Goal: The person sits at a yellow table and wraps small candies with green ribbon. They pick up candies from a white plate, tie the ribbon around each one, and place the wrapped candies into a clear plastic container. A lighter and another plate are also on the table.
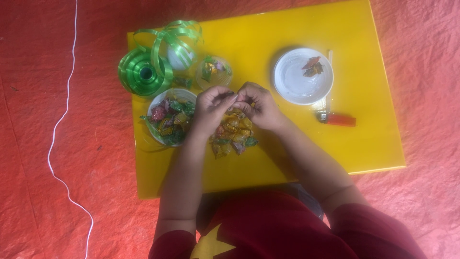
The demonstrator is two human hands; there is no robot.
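Pinching a small wrapped candy between them, left hand and right hand meet fingertip to fingertip, both clamped on it. Position: above the loose candy pile on the yellow tabletop, beside a candy-filled bowl.

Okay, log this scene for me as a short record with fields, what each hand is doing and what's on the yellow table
left hand: fingers pinched with the right's on a small wrapped candy
right hand: same candy, too hidden to name the holder
below hands: loose candy pile
left of hands: bowl of candies
far left: green ribbon spool
right: white plate with wrappers
near plate: orange lighter
surface: yellow table
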